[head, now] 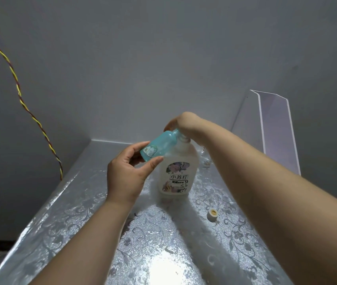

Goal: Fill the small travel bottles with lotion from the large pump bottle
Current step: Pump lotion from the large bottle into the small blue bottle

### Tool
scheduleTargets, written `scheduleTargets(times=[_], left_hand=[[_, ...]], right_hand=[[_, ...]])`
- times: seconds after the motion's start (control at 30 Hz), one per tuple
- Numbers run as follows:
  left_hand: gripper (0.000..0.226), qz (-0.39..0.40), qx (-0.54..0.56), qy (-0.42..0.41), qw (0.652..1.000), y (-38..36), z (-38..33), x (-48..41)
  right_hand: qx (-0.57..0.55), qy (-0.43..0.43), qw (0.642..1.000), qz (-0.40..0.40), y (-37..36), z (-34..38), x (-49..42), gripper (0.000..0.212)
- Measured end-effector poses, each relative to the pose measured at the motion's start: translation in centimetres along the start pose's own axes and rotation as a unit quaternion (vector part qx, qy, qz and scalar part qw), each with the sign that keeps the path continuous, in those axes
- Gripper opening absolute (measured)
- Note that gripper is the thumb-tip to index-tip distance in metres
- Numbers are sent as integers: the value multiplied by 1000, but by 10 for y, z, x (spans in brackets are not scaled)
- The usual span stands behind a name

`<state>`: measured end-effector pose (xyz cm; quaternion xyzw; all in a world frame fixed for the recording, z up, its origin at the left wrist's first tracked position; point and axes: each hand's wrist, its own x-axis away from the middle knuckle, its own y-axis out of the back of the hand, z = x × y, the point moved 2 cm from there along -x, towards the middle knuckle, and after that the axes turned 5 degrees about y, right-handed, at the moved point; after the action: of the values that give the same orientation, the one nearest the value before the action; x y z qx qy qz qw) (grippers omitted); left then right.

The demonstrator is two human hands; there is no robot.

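Observation:
A large white pump bottle [176, 173] with a flowered label stands upright on the table. My right hand [184, 123] rests on top of it and covers the pump head. A small turquoise travel bottle [159, 146] with a sticker is tilted, its open neck against the pump's spout. My left hand [128, 173] grips that small bottle by its base between thumb and fingers. A small white cap [212, 215] lies on the table to the right of the pump bottle.
The table [81, 212] has a shiny silver flowered cover and meets a grey wall. A clear acrylic stand [274, 130] leans at the back right. A twisted yellow-and-red cable [19, 93] hangs on the left wall. Another small object [206, 163] sits behind the pump bottle.

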<state>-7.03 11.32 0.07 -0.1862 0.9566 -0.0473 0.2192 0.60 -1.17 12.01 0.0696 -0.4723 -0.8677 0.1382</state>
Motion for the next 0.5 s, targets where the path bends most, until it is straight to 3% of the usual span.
scheduleTargets(times=[0.33, 0.5], left_hand=[[39, 0, 17, 3, 1000, -1, -1, -1], [43, 2, 10, 15, 1000, -2, 1, 0]], right_hand=[[13, 23, 1000, -5, 9, 6, 0, 28], [-20, 6, 1000, -4, 1, 5, 0, 47]])
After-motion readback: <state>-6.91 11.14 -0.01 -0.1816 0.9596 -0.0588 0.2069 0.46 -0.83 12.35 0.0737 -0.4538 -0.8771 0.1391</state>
